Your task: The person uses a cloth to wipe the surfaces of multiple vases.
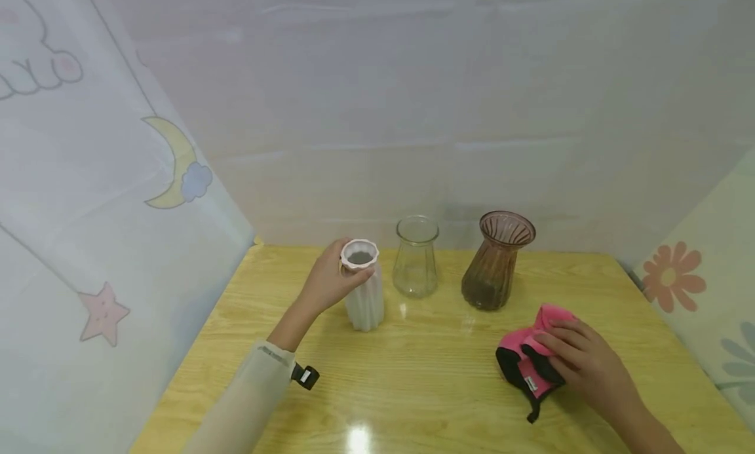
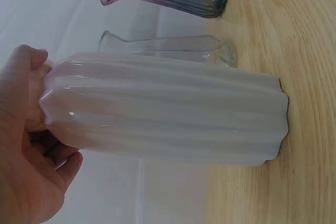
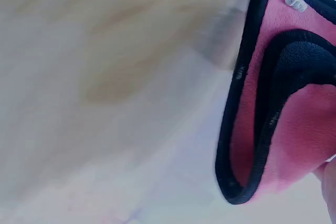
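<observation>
My left hand (image 1: 333, 276) grips a white fluted vase (image 1: 364, 303) around its neck, just under the scalloped rim. The vase is upright, and in the left wrist view its ribbed body (image 2: 173, 111) fills the middle; whether its base touches the table I cannot tell. A folded pink cloth with black edging (image 1: 533, 349) is held in my right hand (image 1: 590, 362), above the right part of the table. In the right wrist view the cloth (image 3: 304, 129) hangs in folds, with a small white label showing; most of that hand is out of frame.
Right of the white vase stands a clear glass vase (image 1: 415, 270). Farther right is a purple-tinted ribbed glass vase (image 1: 492, 274) with a flared mouth. All are on a wooden table (image 1: 413, 388), with a pale sheet (image 1: 366, 113) behind and printed sheets at both sides.
</observation>
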`<state>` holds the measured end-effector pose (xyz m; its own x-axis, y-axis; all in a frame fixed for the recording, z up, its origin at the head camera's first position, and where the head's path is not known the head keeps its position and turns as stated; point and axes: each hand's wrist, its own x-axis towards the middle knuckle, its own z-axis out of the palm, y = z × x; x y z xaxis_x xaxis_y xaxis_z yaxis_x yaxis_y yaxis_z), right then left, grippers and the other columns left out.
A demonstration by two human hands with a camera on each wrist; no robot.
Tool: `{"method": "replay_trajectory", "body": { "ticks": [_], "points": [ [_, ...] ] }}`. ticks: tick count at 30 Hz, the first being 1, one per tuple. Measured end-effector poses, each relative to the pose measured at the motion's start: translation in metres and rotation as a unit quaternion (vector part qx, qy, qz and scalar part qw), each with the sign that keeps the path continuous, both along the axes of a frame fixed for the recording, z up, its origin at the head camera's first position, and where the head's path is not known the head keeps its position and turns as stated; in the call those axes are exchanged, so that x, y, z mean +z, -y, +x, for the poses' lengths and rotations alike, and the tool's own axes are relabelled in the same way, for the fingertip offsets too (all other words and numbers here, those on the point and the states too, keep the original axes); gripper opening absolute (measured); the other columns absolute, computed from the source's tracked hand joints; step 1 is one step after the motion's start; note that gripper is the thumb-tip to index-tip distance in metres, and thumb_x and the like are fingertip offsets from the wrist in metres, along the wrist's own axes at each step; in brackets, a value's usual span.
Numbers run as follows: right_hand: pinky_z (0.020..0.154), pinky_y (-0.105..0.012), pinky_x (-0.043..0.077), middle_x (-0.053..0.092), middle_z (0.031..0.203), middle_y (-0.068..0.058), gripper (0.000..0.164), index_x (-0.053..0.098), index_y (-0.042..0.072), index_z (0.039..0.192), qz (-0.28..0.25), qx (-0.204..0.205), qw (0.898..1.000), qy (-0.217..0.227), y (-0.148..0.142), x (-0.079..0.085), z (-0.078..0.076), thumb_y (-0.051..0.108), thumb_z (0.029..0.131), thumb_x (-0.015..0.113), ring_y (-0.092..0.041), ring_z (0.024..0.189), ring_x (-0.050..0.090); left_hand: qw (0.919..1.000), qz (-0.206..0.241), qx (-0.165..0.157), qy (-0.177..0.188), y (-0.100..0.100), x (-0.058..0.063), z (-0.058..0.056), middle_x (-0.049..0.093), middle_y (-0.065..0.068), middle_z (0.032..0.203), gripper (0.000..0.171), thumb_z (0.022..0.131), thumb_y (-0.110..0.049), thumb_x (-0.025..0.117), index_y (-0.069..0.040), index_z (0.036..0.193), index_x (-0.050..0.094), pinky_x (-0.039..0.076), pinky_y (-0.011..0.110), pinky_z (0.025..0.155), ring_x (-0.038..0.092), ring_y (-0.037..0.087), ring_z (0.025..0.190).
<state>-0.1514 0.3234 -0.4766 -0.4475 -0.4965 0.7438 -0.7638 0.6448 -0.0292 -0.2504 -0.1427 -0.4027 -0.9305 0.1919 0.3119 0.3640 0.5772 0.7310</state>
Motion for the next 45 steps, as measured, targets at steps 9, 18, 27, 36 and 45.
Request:
{"method": "replay_trajectory", "body": {
  "ticks": [9, 18, 27, 36, 45],
  "points": [
    [0.111, -0.032, 0.043, 0.074, 0.093, -0.024, 0.031, 0.077, -0.004, 0.094, -0.161, 0.110, 0.970, -0.143, 0.074, 0.061, 0.008, 0.022, 0.102, 0.063, -0.028, 0.117, 0.065, 0.9999, -0.012, -0.011, 0.002, -0.003, 0.003, 0.015, 0.063, 0.002, 0.126, 0.072, 0.084, -0.046, 0.080, -0.012, 0.141, 0.053, 0.052, 0.051, 0.093, 0.061, 0.023, 0.114],
    [0.109, -0.040, 0.046, 0.073, 0.091, -0.026, 0.023, 0.076, -0.008, 0.091, -0.218, 0.201, 0.940, -0.168, 0.129, 0.082, 0.008, 0.013, 0.098, 0.067, -0.034, 0.112, 0.067, 0.9990, -0.018, -0.041, 0.005, -0.012, 0.001, 0.031, 0.064, 0.001, 0.123, 0.072, 0.083, -0.043, 0.082, -0.012, 0.141, 0.053, 0.053, 0.051, 0.089, 0.062, 0.021, 0.110],
    [0.104, -0.042, 0.049, 0.072, 0.095, -0.031, 0.018, 0.074, -0.012, 0.089, -0.273, 0.265, 0.908, -0.174, 0.163, 0.078, -0.006, 0.005, 0.095, 0.070, -0.041, 0.111, 0.066, 0.9971, -0.016, -0.075, -0.004, -0.023, 0.002, 0.042, 0.065, -0.001, 0.125, 0.075, 0.081, -0.042, 0.084, -0.013, 0.142, 0.053, 0.052, 0.047, 0.093, 0.062, 0.019, 0.113],
    [0.104, -0.042, 0.049, 0.071, 0.104, -0.032, 0.019, 0.073, -0.016, 0.091, -0.300, 0.293, 0.897, -0.139, 0.189, 0.055, -0.027, 0.003, 0.094, 0.070, -0.043, 0.114, 0.064, 0.9964, -0.003, -0.085, 0.000, -0.032, 0.001, 0.052, 0.066, -0.002, 0.122, 0.072, 0.079, -0.038, 0.085, -0.013, 0.139, 0.055, 0.053, 0.047, 0.091, 0.063, 0.018, 0.110],
    [0.107, -0.040, 0.047, 0.071, 0.112, -0.028, 0.018, 0.075, -0.011, 0.097, -0.280, 0.293, 0.908, -0.108, 0.203, 0.039, -0.035, 0.006, 0.096, 0.069, -0.039, 0.120, 0.063, 0.9949, -0.009, -0.098, -0.021, -0.037, -0.001, 0.059, 0.066, -0.001, 0.122, 0.068, 0.080, -0.032, 0.083, -0.012, 0.139, 0.055, 0.052, 0.043, 0.091, 0.063, 0.016, 0.108]
  ]
}}
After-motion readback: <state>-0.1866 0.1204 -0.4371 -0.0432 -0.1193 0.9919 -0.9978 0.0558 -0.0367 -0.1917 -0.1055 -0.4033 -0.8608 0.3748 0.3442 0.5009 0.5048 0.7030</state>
